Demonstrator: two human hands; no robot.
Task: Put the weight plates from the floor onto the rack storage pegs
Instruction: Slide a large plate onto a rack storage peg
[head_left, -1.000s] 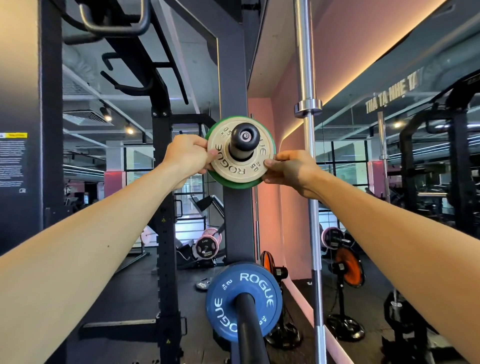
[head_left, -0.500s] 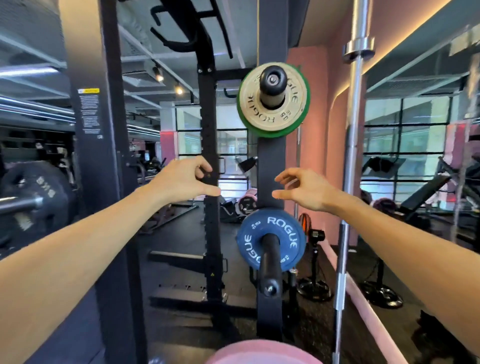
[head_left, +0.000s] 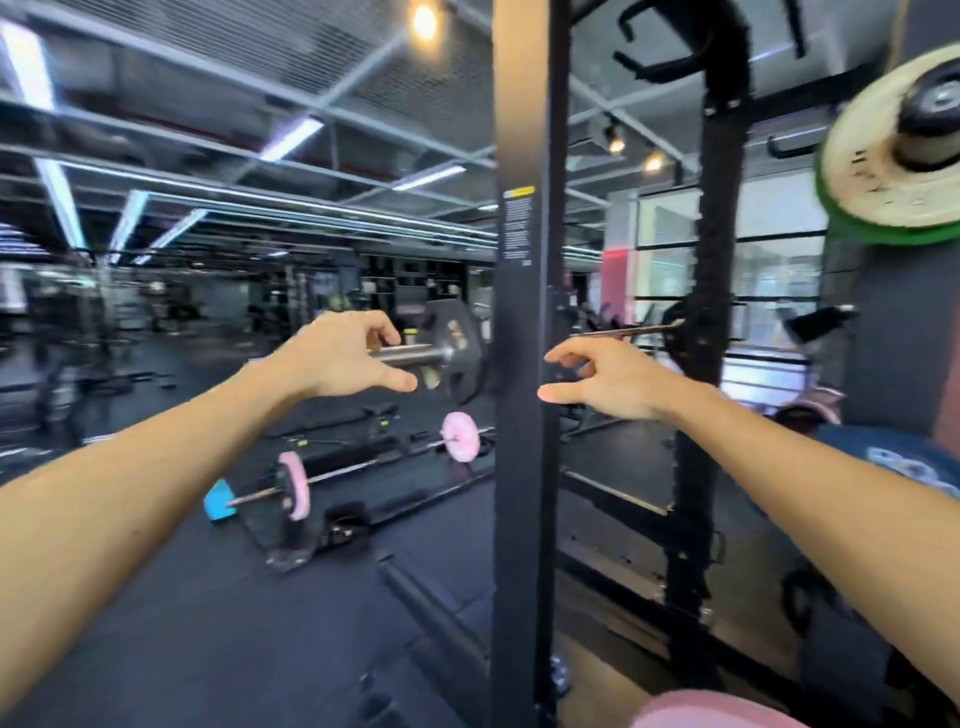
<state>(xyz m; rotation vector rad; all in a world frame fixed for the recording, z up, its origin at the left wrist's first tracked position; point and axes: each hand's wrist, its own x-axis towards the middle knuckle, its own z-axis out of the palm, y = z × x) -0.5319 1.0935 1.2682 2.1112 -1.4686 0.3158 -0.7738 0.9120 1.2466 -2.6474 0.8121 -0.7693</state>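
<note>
A cream plate (head_left: 878, 171) with a green plate (head_left: 883, 234) behind it hangs on an upper storage peg (head_left: 930, 111) at the top right. A blue plate (head_left: 904, 457) sits on a lower peg at the right edge, partly cut off. My left hand (head_left: 343, 358) and my right hand (head_left: 613, 382) float empty in mid-air, fingers loosely spread, on either side of a black rack upright (head_left: 524, 364). A pink plate (head_left: 711, 712) shows at the bottom edge, mostly out of frame.
A barbell with pink plates (head_left: 460, 436) and a blue plate (head_left: 218, 500) lies on the black floor to the left. A loaded bar with a black plate (head_left: 457, 348) sits behind my left hand. A second upright (head_left: 711, 312) stands further back.
Both hands let go of the cream plate on the upper peg and dropped away empty. The view has swung left, so the pegs now sit at the right edge.
</note>
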